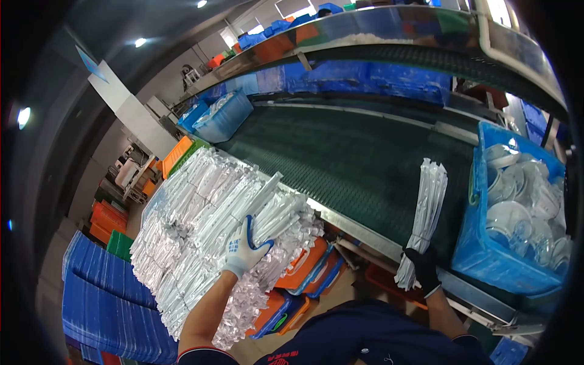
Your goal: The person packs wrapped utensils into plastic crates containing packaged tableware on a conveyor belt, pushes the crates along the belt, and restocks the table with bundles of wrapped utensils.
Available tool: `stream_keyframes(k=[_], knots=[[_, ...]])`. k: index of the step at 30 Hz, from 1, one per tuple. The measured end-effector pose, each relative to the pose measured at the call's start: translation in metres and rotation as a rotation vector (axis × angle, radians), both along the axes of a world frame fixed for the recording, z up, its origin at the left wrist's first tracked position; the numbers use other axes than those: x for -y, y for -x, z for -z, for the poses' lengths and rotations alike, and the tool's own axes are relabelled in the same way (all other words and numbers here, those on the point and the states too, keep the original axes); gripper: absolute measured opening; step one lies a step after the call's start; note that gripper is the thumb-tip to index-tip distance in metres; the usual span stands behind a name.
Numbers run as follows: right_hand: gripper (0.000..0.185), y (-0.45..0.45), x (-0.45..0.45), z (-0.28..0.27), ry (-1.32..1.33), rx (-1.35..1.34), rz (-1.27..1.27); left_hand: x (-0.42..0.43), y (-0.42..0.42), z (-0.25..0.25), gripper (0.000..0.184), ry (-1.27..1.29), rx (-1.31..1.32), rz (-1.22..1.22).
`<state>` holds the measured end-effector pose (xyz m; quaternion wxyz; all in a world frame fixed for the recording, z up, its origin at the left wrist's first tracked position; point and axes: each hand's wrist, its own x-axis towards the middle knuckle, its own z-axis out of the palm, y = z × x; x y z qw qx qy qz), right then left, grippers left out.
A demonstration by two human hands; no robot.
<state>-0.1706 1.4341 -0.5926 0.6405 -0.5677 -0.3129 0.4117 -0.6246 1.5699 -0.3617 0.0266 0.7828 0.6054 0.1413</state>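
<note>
My left hand (244,247), in a white glove with blue fingertips, lies on a large pile of long silvery-white wrapped packets (201,201). Its thumb is spread from the fingers and it grips nothing that I can see. In a black glove, my right hand (423,267) is closed around the lower part of a bundle of the same long wrapped packets (429,198). That bundle points up and away over the dark green conveyor belt (340,152). What is inside the wrappers does not show.
At the right, a blue crate (471,243) full of clear-wrapped round white items stands on the belt. Another blue crate (226,120) sits at its far left. Orange and blue crates (304,267) are stacked below the pile. Blue stacked trays (109,304) stand lower left.
</note>
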Motion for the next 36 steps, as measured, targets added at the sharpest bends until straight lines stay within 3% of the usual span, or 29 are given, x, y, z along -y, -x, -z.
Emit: stream_keyframes(k=[3,6,10,12,23,36], knots=[[0.038,0.0,-0.008,0.032,0.03,0.063,0.113,-0.001,0.001,0.003,0.104,-0.026,-0.003,0.02],[0.037,0.005,-0.005,0.012,-0.017,0.076,0.108,-0.003,0.002,0.007,0.105,-0.056,-0.044,0.025],[0.035,0.002,0.002,-0.009,0.0,0.103,-0.022,-0.002,-0.002,0.006,0.103,-0.04,-0.089,-0.009],[0.035,-0.002,0.003,0.001,0.01,0.143,-0.015,-0.002,-0.006,0.004,0.1,-0.018,-0.188,-0.071],[0.04,-0.008,-0.001,0.001,-0.025,0.059,-0.264,-0.005,-0.006,0.021,0.098,-0.098,-0.207,-0.083],[0.043,-0.009,-0.007,-0.011,-0.043,0.016,-0.287,0.001,-0.015,0.017,0.1,-0.125,-0.218,-0.128]])
